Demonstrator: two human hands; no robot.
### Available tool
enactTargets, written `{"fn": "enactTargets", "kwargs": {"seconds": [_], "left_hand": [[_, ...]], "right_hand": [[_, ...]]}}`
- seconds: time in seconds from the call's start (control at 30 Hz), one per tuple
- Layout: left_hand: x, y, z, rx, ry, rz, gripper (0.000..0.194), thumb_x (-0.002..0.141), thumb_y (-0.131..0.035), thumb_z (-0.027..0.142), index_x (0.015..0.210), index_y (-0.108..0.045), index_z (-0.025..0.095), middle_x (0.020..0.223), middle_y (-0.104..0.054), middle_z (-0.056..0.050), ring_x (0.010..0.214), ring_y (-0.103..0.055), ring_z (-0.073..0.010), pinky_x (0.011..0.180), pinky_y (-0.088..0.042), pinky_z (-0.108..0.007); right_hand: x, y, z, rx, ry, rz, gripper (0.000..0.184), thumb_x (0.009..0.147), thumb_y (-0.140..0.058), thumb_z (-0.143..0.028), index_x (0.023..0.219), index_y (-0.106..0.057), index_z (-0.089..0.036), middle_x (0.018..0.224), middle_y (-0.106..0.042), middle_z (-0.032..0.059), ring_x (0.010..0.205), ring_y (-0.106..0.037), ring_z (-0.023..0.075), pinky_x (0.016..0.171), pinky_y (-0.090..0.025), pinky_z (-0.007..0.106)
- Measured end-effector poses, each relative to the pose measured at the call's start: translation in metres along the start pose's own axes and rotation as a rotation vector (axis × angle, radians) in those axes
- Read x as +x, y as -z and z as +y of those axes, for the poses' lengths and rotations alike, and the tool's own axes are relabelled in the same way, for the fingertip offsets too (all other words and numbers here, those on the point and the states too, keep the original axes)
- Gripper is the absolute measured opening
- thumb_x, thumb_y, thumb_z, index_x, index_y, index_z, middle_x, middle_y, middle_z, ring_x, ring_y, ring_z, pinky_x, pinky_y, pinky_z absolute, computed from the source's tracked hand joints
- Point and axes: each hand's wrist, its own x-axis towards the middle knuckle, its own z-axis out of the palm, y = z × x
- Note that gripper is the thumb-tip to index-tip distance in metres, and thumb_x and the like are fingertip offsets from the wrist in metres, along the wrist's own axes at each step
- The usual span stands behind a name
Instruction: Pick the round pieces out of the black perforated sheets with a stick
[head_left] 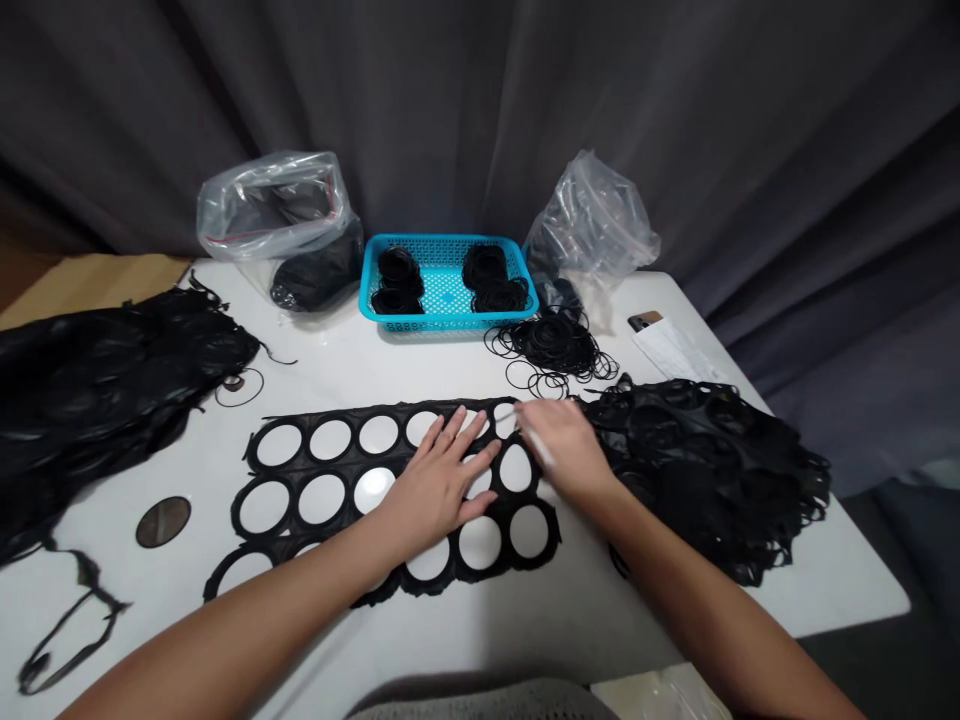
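A black rubber sheet (pixel 300 470) full of round cut-out holes lies flat on the white table (pixel 570 610) in front of me. My left hand (pixel 442 480) rests flat on it with fingers spread, pressing the sheet down. My right hand (pixel 566 450) is at the sheet's right end, blurred by motion, fingers closed around a thin light-coloured stick-like tool that I cannot name. Its tip points toward a hole near the sheet's top right corner.
A blue basket (pixel 446 295) holds stacks of black rings at the back. Loose rings (pixel 551 345) lie right of it. Two clear plastic bags (pixel 277 215) (pixel 592 225) flank the basket. Heaps of black rubber scrap sit at left (pixel 97 380) and right (pixel 705 470). A dark disc (pixel 163 521) lies front left.
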Motion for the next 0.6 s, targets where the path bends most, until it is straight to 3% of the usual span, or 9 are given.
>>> {"fn": "enactTargets", "kwargs": {"seconds": [0.13,0.2,0.3,0.43,0.6], "left_hand": [[0.002,0.002,0.000,0.012,-0.011,0.006,0.054,0.097,-0.055,0.049,0.143,-0.048,0.022,0.161,-0.028,-0.013,0.151,-0.014,-0.0388,0.118,-0.022,-0.056],[0.004,0.005,0.001,0.025,-0.026,0.012,0.056,0.097,-0.055,0.050,0.143,-0.047,0.021,0.160,-0.030,-0.015,0.150,-0.016,-0.0404,0.117,-0.024,-0.057],[0.002,0.011,0.008,0.049,-0.053,0.052,0.055,0.098,-0.053,0.049,0.144,-0.046,0.019,0.157,-0.035,-0.017,0.149,-0.020,-0.0392,0.117,-0.021,-0.058],[-0.013,0.013,0.021,0.034,-0.142,0.024,0.044,0.100,-0.052,0.043,0.138,-0.052,0.021,0.151,-0.045,-0.014,0.145,-0.032,-0.0353,0.118,-0.022,-0.055],[-0.033,-0.002,0.030,0.009,-0.147,-0.008,0.053,0.098,-0.053,0.048,0.145,-0.046,0.024,0.157,-0.036,-0.012,0.147,-0.027,-0.0400,0.116,-0.024,-0.060]], "right_hand": [[0.003,0.024,0.035,-0.155,-0.362,0.293,0.019,0.097,-0.043,-0.022,0.091,-0.060,-0.018,0.089,-0.070,0.0137,0.078,-0.061,0.0270,0.073,-0.042,0.038],[0.000,0.037,0.042,-0.070,-0.440,0.337,0.016,0.094,-0.046,-0.023,0.088,-0.060,-0.019,0.089,-0.071,0.0123,0.076,-0.062,0.0260,0.072,-0.043,0.036],[-0.013,0.045,0.028,0.228,-0.423,0.228,0.015,0.092,-0.053,-0.030,0.081,-0.060,-0.021,0.087,-0.073,0.0075,0.076,-0.063,0.0227,0.074,-0.044,0.033],[-0.036,0.034,-0.011,0.643,-0.404,-0.028,0.019,0.089,-0.061,-0.037,0.078,-0.060,-0.022,0.085,-0.072,0.0038,0.078,-0.064,0.0199,0.073,-0.045,0.030],[-0.056,0.015,-0.031,0.786,-0.429,-0.111,0.020,0.088,-0.063,-0.040,0.083,-0.065,-0.021,0.085,-0.071,0.0036,0.077,-0.061,0.0190,0.072,-0.045,0.030]]}}
